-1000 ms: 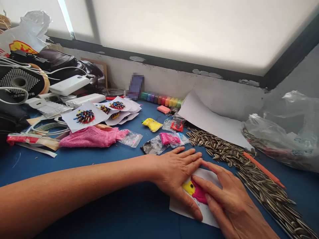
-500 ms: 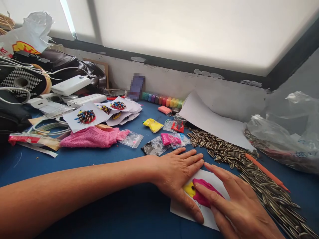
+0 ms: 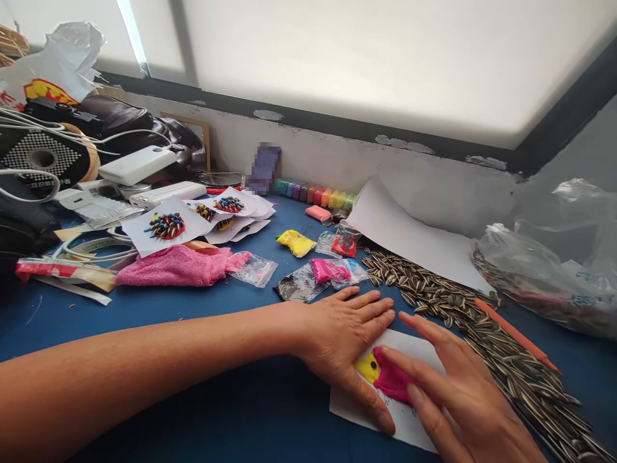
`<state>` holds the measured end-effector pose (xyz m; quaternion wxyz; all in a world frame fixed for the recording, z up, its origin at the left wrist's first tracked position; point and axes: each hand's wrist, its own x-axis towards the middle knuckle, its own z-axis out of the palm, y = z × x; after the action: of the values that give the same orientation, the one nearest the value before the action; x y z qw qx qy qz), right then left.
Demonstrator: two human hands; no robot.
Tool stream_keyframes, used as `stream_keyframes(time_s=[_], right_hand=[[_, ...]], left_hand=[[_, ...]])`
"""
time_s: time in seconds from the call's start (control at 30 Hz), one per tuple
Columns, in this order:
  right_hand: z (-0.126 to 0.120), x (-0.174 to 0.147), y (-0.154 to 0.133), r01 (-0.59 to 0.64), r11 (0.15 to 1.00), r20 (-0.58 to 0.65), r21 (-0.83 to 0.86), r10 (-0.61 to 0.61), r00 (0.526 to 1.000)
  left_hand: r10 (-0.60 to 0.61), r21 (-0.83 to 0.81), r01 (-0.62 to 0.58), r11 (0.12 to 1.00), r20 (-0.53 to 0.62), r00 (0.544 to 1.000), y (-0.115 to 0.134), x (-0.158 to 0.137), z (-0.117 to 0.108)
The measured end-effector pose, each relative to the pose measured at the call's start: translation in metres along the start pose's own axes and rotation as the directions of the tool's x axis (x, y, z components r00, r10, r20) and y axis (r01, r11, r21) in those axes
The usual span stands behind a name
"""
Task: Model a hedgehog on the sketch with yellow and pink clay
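Note:
My left hand [image 3: 349, 344] lies flat with its fingers stretched out, across the left side of a small white paper card [image 3: 357, 408]. On the card is a flat shape of magenta modelling clay [image 3: 394, 379]. A yellow clay piece [image 3: 366, 368] with a black dot joins its left end. Over the right part of the clay is my right hand [image 3: 457, 379], fingers apart and holding nothing. Its index fingertip is at the magenta clay's upper edge; whether it touches I cannot tell. The right hand covers the clay's right end.
Striped sunflower seeds [image 3: 520, 360] spread along the right, with an orange stick-like tool [image 3: 515, 333] on them. Clay packets, including a yellow one [image 3: 296, 243], lie beyond my hands. A pink cloth [image 3: 173, 267] and finished cards [image 3: 166, 226] are at left; a plastic bag [image 3: 549, 276] sits far right.
My right hand has shifted slightly right, and its index finger has moved up and back, uncovering more of the yellow and magenta clay. The left hand stays in place.

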<state>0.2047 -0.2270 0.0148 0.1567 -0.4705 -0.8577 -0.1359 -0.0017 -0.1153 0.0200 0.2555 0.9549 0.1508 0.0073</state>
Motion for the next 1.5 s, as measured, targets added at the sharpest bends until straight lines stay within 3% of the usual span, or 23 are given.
stream_keyframes(time_s=[0.3,0.53,0.93,1.1,1.27,1.5], right_hand=[[0.005,0.004,-0.005,0.022,1.000,0.024,-0.003,-0.022,0.999],[-0.004,0.002,0.000,0.000,1.000,-0.038,-0.027,-0.001,0.999],[0.001,-0.004,-0.001,0.109,0.988,0.012,-0.106,-0.109,0.994],[-0.002,-0.008,0.003,0.084,0.995,-0.034,-0.058,-0.086,0.996],[0.009,-0.014,0.004,0.101,0.993,-0.180,-0.065,-0.112,0.977],[0.018,-0.018,0.001,0.132,0.990,-0.185,-0.058,-0.140,0.973]], left_hand=[[-0.018,0.012,0.018,1.000,0.001,1.000,0.003,0.000,-0.002],[0.021,0.050,-0.020,0.999,-0.016,1.000,-0.001,0.000,0.000],[0.002,0.051,-0.001,0.999,-0.006,1.000,0.001,0.000,0.000],[0.006,0.035,-0.006,0.999,0.006,1.000,0.000,0.000,0.000],[-0.003,0.018,0.003,1.000,0.015,1.000,0.000,0.000,-0.001],[0.000,0.032,-0.001,0.999,0.014,1.000,0.001,-0.001,-0.002]])
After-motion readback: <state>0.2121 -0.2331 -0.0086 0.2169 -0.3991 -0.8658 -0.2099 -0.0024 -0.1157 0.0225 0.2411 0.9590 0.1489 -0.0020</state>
